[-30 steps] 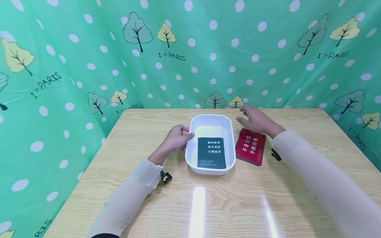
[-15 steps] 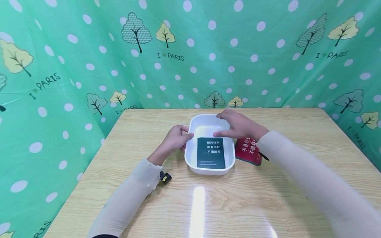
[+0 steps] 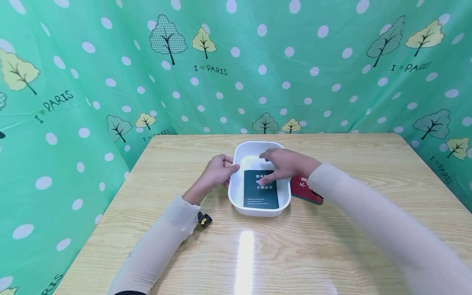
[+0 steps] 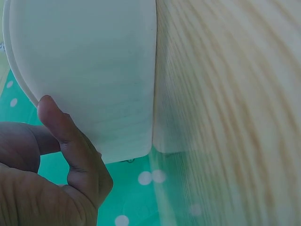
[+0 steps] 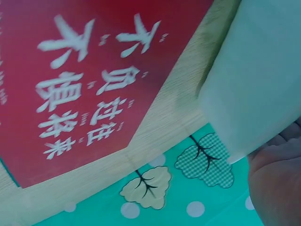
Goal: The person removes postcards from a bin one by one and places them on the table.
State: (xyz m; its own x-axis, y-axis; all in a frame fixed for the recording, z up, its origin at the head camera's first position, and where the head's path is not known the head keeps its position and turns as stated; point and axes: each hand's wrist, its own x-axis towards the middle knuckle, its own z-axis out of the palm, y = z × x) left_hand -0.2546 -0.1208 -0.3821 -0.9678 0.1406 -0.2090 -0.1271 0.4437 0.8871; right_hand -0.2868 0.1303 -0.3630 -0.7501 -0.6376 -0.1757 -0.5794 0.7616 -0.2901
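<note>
A white plastic tub (image 3: 239,208) stands on the table with a dark green notebook (image 3: 259,200) with white lettering lying flat inside. My left hand (image 3: 218,171) grips the tub's left rim, thumb over the edge and fingers on the outside; the left wrist view shows the tub's outer wall (image 4: 94,70). Over the tub's right side reaches my right hand (image 3: 287,164), its thumb and fingers spread apart above the green notebook, with nothing held. A red notebook (image 5: 94,94) with white characters lies just right of the tub, partly hidden by the right forearm.
The wooden table (image 3: 206,254) runs back to a green dotted curtain (image 3: 221,98) behind and at the sides. A small black and yellow piece (image 3: 205,220) shows beside the left sleeve.
My right hand has moved left from above the red notebook to over the tub and lowered toward the green notebook. The left hand and tub have stayed put.
</note>
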